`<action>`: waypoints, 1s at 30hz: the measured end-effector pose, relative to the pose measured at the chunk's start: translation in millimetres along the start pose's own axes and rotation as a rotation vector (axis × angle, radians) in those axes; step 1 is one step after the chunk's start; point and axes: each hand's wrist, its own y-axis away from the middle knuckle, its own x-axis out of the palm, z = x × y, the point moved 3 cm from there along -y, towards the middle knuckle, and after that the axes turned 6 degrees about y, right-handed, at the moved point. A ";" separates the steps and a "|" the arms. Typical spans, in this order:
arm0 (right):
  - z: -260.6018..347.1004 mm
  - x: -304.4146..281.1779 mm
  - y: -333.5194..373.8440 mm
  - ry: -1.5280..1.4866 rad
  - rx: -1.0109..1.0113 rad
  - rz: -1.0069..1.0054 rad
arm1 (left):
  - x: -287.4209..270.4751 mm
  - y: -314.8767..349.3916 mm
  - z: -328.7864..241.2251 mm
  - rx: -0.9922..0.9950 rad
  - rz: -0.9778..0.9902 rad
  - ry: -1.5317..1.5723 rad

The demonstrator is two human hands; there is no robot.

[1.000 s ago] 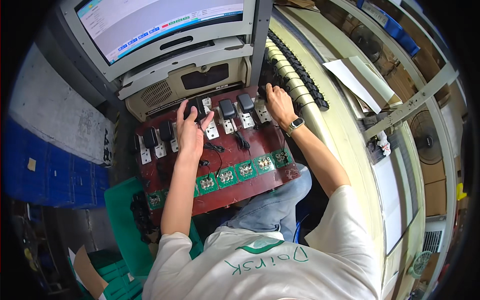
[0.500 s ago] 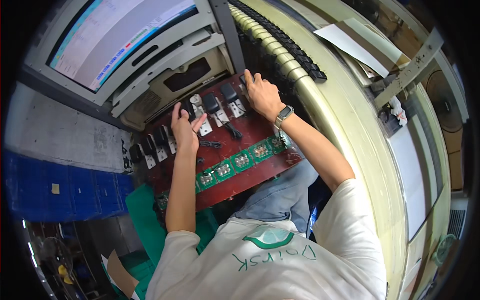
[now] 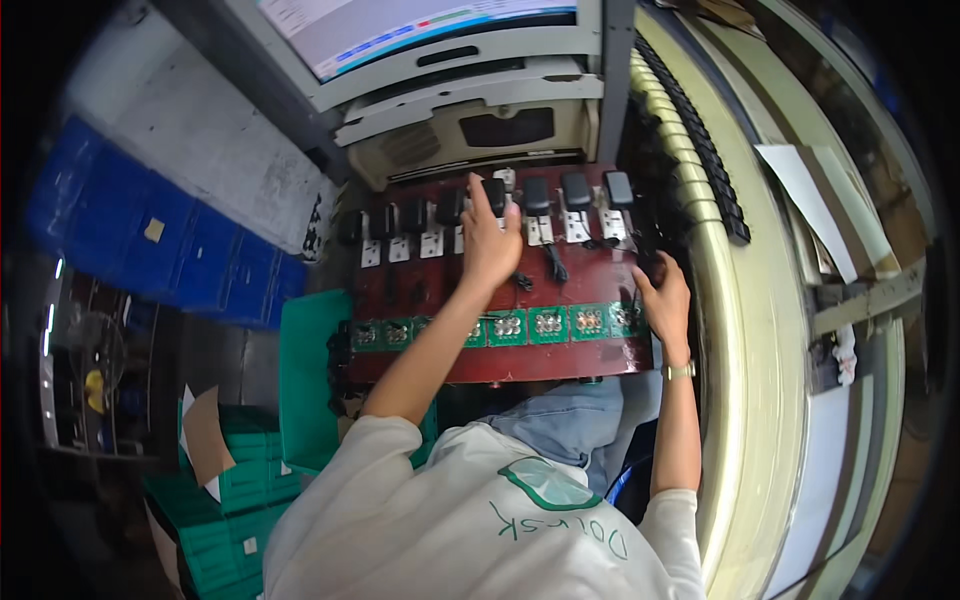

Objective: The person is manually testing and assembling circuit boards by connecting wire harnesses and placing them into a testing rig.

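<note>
A row of black power adapters (image 3: 576,190) stands in metal holders (image 3: 577,227) along the far side of a dark red board (image 3: 590,268). My left hand (image 3: 490,245) reaches over the board with its index finger stretched out and the thumb apart. One black adapter (image 3: 494,194) shows between these two fingers; whether they touch it is unclear. At the board's right edge is my right hand (image 3: 667,298), thumb and fingers apart, beside the rightmost green circuit board (image 3: 625,319). Several such green boards line the near edge. A bundled black cable (image 3: 556,264) hangs from one adapter.
Behind the board stands a beige instrument (image 3: 505,128) under a monitor (image 3: 430,30) in a grey frame. A pale yellow conveyor edge (image 3: 735,400) runs along the right. Green bins (image 3: 310,385) and blue boxes (image 3: 150,225) are at the left.
My right hand has come back from the far right adapters to the board's near right edge. My left hand stays by the adapters, its fingers repositioned. The view has turned.
</note>
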 end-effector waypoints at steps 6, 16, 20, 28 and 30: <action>-8.5 -11.5 21.6 -0.060 0.128 0.191 | -22.9 80.8 -27.0 0.546 -0.081 0.094; -38.4 -11.9 -19.5 -0.091 0.251 0.125 | 42.4 86.6 -4.7 0.107 0.513 -0.298; -28.6 3.8 -22.7 -0.507 0.242 0.275 | 42.5 72.9 16.7 -0.095 0.626 0.095; -21.4 -3.3 -36.1 -0.102 0.194 0.273 | 16.4 76.3 -46.7 0.260 0.296 0.192; -21.1 -10.8 -39.7 -0.237 0.249 0.292 | 55.2 73.7 -51.6 -0.380 0.715 0.809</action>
